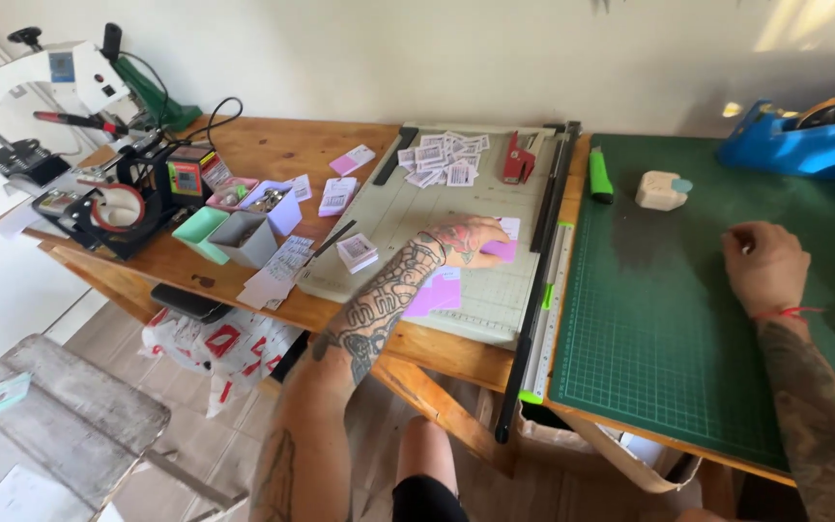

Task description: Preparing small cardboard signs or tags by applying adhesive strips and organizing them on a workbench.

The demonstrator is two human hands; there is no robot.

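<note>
In the head view we see the left hand (466,242) near the middle of the frame, pressed flat on a pink slip (503,249) that lies on the pale bed of a paper cutter (408,208), close to its long black blade arm (545,242). More pink sheets (437,290) lie just below the wrist. At the right we find the right hand (763,266) resting on the green cutting mat (669,319), fingers curled into a loose fist that holds nothing we can make out. Toward the top centre, a heap of small printed labels (445,158) sits beside a red stapler (518,159). On the mat's upper edge lie a green marker (599,176) and a small white corner punch (661,189). A blue tape dispenser (804,140) fills the upper right corner.
</note>
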